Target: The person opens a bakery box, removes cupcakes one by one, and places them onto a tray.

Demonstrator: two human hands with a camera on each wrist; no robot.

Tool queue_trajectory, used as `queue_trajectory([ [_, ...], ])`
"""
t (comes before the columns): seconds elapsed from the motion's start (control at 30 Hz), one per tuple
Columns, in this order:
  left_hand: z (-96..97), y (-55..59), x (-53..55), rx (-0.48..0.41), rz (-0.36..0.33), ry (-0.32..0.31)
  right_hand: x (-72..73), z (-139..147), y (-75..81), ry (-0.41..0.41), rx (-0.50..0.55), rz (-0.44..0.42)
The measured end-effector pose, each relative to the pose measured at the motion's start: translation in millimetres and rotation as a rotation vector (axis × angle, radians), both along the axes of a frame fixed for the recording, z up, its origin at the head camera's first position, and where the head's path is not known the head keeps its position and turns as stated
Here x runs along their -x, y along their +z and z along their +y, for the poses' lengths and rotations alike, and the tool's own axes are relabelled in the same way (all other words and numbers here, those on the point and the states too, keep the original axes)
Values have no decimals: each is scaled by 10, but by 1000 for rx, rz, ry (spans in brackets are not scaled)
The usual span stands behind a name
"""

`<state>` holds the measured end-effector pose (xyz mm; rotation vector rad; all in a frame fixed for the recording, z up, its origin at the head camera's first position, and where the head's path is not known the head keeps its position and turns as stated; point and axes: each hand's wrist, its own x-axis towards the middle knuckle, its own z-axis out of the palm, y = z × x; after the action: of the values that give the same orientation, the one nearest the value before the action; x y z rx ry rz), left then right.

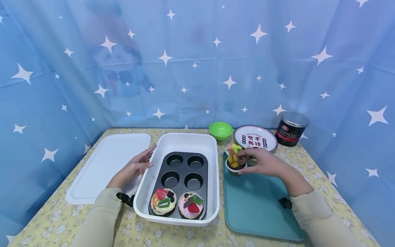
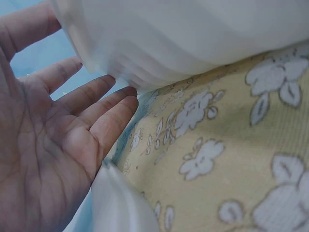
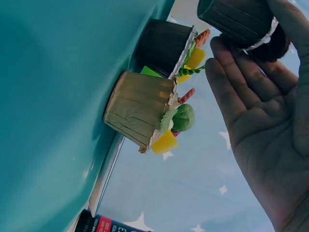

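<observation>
My right hand [image 1: 262, 163] pinches a chocolate cupcake [image 1: 235, 167] with yellow chunks on top, raised over the teal tray [image 1: 256, 206]. In the right wrist view its dark cup [image 3: 236, 21] shows between thumb and fingers. Two more cupcakes stand on that tray, one in a tan cup [image 3: 140, 106] and one in a dark cup [image 3: 161, 48]. With fingers extended, my left hand [image 1: 134, 168] lies at the left rim of the white bin [image 1: 177, 222]. Inside the bin sits a dark muffin pan [image 1: 182, 169]; fruit-topped tarts, one cream [image 1: 163, 201] and one pink [image 1: 190, 205], fill its front row.
A white lid [image 1: 105, 168] lies to the left. Along the back stand a green bowl [image 1: 220, 131], a plate with red characters [image 1: 256, 135] and an espresso tin [image 1: 291, 129]. A starry blue curtain [image 1: 197, 68] hangs behind the table.
</observation>
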<state>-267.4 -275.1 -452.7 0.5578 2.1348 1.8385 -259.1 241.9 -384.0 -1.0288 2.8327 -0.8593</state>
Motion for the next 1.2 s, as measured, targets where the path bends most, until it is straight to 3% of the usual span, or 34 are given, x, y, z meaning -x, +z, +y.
queue_trajectory([
  [0.67, -8, 12, -9, 35, 17, 14, 70, 43, -107, 4, -118, -85],
  [1.2, -12, 20, -12, 38, 21, 22, 73, 44, -104, 14, -127, -96],
])
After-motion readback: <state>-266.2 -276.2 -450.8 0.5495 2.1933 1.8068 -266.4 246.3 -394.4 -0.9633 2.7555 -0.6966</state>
